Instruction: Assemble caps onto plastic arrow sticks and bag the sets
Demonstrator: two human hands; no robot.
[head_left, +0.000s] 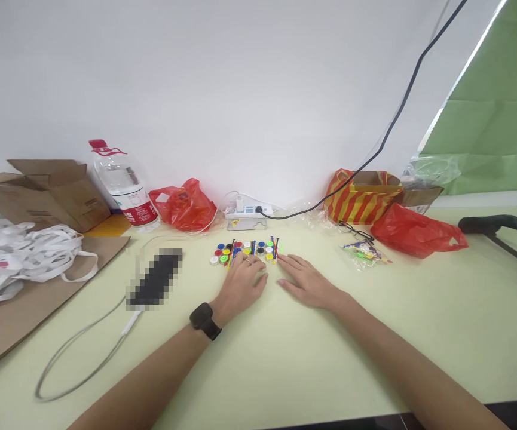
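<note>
So far left on the table (262, 370) there's a heap of white straps and fabric (45, 257) on flat cardboard (76, 261), with an open cardboard box (67, 200) behind it. Next up, a pixelated dark thing (156, 279) with a cable, then a big bottle (132, 194) and a crumpled red bag (184, 206).

Middle is the good bit: little colored discs (260, 250) and thin sticks (275, 248) bunched below a power strip (247, 210). The left hand (241, 283) is over them, fingers bent; can't tell if it's pinching one. The right hand (305, 280) lies pretty flat, thumb apart, nothing visibly held, fingertips right by the bunch's right edge.

Further right: a striped bag (359, 200), a clear packet (363, 254) of colored bits, glasses (357, 231) and another red bag (415, 230).
</note>
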